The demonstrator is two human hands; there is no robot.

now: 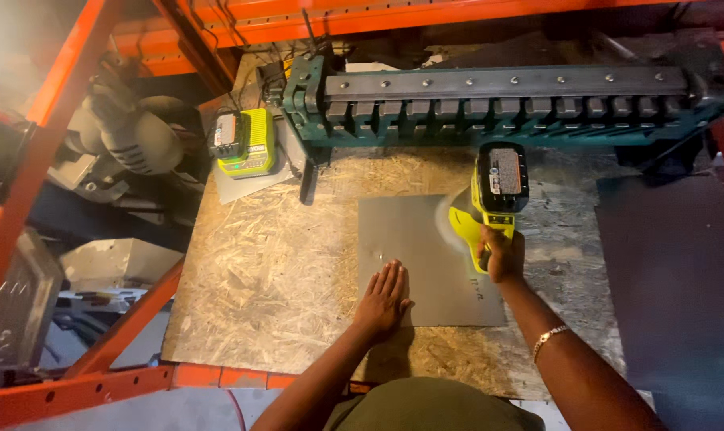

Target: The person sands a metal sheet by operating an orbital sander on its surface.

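Two hands: left hand (384, 299) flat on metal sheet (414, 239), right hand (499, 254) clasping sander (489, 199)

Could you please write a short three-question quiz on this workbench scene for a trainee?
1. True or false: the left hand lies flat on the grey square metal sheet.
2. Which hand holds the yellow cordless power tool?
3. The yellow-green battery charger sits: A) left of the sheet, near the back of the chipboard worktop; B) on the sheet; C) at the sheet's right.

Key: 1 true. 2 the right hand, its grip closed on the handle. 3 A.
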